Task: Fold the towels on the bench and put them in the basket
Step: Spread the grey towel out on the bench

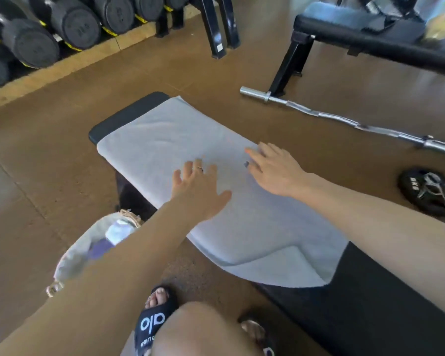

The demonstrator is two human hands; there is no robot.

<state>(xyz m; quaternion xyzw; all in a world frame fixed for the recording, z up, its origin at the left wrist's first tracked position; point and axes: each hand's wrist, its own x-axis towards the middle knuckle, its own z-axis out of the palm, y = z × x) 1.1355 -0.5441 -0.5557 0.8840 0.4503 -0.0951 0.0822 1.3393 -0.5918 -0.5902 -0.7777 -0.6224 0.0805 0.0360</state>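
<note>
Left hand (199, 191) and right hand (272, 169) rest flat, fingers spread wide, on the grey towel (190, 140) covering the counter (123, 116); basket (80, 250) beside its left edge.

Curl bar (344, 119) lying on the brown floor (62, 129). Beyond its near-left end, the leg of a second black bench (370, 29). Nearer the viewer than the bar's right end, a black weight plate (427, 194). Far left of the bar, a row of black dumbbells (70, 24) beside black rack legs (216, 27).
</note>
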